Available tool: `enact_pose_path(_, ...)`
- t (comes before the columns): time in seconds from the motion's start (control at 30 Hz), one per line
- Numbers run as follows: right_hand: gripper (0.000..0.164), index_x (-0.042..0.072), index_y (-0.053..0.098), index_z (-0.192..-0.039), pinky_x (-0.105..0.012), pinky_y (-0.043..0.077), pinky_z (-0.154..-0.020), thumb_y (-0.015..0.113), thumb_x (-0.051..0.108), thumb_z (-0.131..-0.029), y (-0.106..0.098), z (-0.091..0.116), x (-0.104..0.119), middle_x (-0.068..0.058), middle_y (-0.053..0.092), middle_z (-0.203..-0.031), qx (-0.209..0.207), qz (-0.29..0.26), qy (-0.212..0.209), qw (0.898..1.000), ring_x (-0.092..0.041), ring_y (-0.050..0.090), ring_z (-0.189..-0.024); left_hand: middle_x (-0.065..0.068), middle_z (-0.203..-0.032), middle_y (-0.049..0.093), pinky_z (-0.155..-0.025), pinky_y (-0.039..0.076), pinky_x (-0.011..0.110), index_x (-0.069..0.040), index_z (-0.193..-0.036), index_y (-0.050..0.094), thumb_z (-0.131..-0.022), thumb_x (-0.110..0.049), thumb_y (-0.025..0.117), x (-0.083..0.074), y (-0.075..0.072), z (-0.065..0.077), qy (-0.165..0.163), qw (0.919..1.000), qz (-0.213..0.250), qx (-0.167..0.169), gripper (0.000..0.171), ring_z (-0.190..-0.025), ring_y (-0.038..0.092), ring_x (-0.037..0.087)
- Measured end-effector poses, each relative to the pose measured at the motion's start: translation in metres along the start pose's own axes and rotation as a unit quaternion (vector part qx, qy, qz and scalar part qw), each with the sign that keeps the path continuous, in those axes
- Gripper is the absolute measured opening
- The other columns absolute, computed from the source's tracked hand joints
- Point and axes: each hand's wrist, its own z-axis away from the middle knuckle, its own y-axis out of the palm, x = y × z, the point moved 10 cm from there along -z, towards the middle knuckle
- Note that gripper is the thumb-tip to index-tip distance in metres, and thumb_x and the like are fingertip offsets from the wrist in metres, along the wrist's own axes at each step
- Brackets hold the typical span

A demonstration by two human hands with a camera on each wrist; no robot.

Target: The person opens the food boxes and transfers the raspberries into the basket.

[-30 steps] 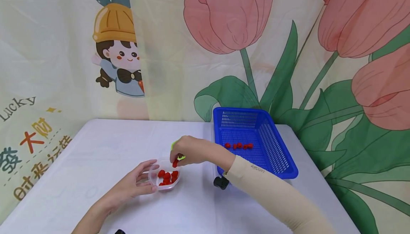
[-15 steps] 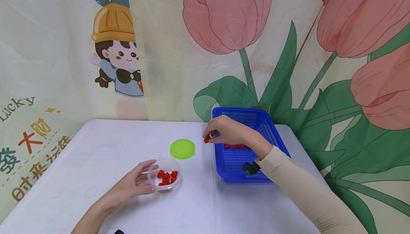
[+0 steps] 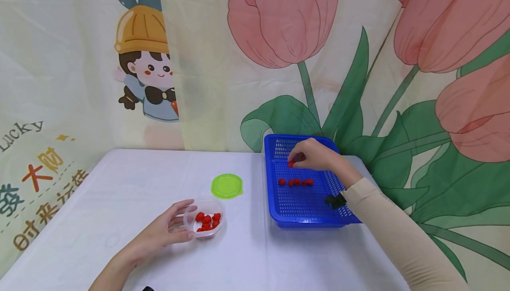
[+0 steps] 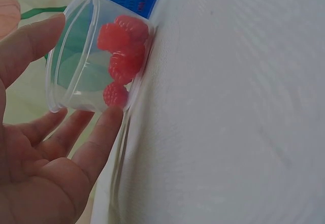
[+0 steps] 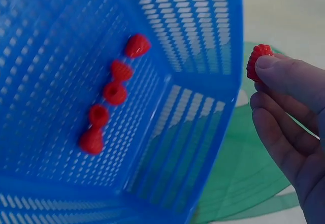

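Observation:
In the head view my left hand (image 3: 162, 229) holds a small clear plastic tub (image 4: 84, 89) that stands on the table. Several red raspberries (image 4: 126, 61) lie at the bottom of the tub. Between thumb and fingertips of my right hand (image 3: 314, 155) is a single raspberry (image 5: 259, 62), held above the far part of the blue basket (image 3: 299, 204). A row of raspberries (image 5: 115, 92) rests on the basket's floor, below and apart from that hand.
A light green lid (image 3: 226, 186) lies flat on the white table (image 3: 235, 255), between tub and basket. The basket takes up the table's right side. Behind the table hangs a printed cloth (image 3: 207, 83) with tulips.
My right hand has carried the raspberry from above the tub, rightward past the green lid, to over the basket. The left hand and tub have stayed in place.

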Motion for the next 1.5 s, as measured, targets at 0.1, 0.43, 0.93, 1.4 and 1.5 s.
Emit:
enact_pose_path(0.1, 0.016, 0.006, 0.082, -0.111, -0.030, 0.062, -0.081, 0.081, 0.007, -0.094, 0.000, 0.006, -0.012, -0.004, 0.079, -0.104, 0.001, 0.005, 0.014, 1.000, -0.012, 0.071, -0.087, 0.012, -0.165, 0.043, -0.102, 0.049, 0.017, -0.021, -0.163, 0.035, -0.092, -0.024, 0.085, -0.002, 0.001, 0.001, 0.005, 1.0000, 0.003, 0.003, 0.087, -0.149, 0.043, 0.040)
enact_pose_path(0.43, 0.016, 0.006, 0.082, -0.111, -0.032, 0.062, -0.081, 0.080, 0.006, -0.095, 0.014, 0.017, -0.050, -0.003, 0.079, -0.103, 0.019, 0.016, 0.045, 0.999, -0.012, 0.072, -0.086, 0.012, -0.165, 0.043, -0.101, 0.049, 0.016, -0.022, -0.163, 0.036, -0.092, -0.024, 0.085, 0.000, 0.000, 0.000, 0.004, 1.0000, 0.002, 0.001, 0.087, -0.148, 0.043, 0.041)
enact_pose_path(0.93, 0.014, 0.002, 0.081, -0.108, -0.028, 0.062, -0.080, 0.078, 0.002, -0.094, 0.052, 0.003, -0.049, -0.005, 0.080, -0.100, 0.061, -0.022, 0.038, 0.997, -0.010, 0.074, -0.087, 0.012, -0.164, 0.044, -0.101, 0.048, 0.015, -0.021, -0.163, 0.035, -0.091, -0.027, 0.086, 0.001, -0.001, -0.001, -0.005, 0.9999, -0.009, -0.004, 0.088, -0.148, 0.043, 0.040)
enact_pose_path(1.4, 0.014, 0.008, 0.083, -0.108, -0.025, 0.059, -0.079, 0.082, 0.009, -0.094, 0.082, -0.013, -0.036, 0.000, 0.080, -0.102, 0.104, -0.024, 0.033, 0.994, -0.005, 0.069, -0.084, 0.011, -0.165, 0.043, -0.100, 0.047, 0.013, -0.021, -0.163, 0.035, -0.091, -0.027, 0.086, 0.003, -0.002, -0.002, -0.010, 0.9999, -0.006, -0.003, 0.089, -0.148, 0.042, 0.040)
enact_pose_path(1.5, 0.014, 0.009, 0.083, -0.107, -0.026, 0.059, -0.081, 0.083, 0.010, -0.094, 0.088, -0.014, -0.033, 0.001, 0.081, -0.102, 0.108, -0.018, 0.021, 0.994, -0.006, 0.070, -0.086, 0.011, -0.165, 0.043, -0.100, 0.047, 0.013, -0.021, -0.163, 0.035, -0.091, -0.027, 0.086, 0.003, -0.001, -0.002, -0.010, 0.9999, -0.006, -0.002, 0.089, -0.148, 0.042, 0.040)
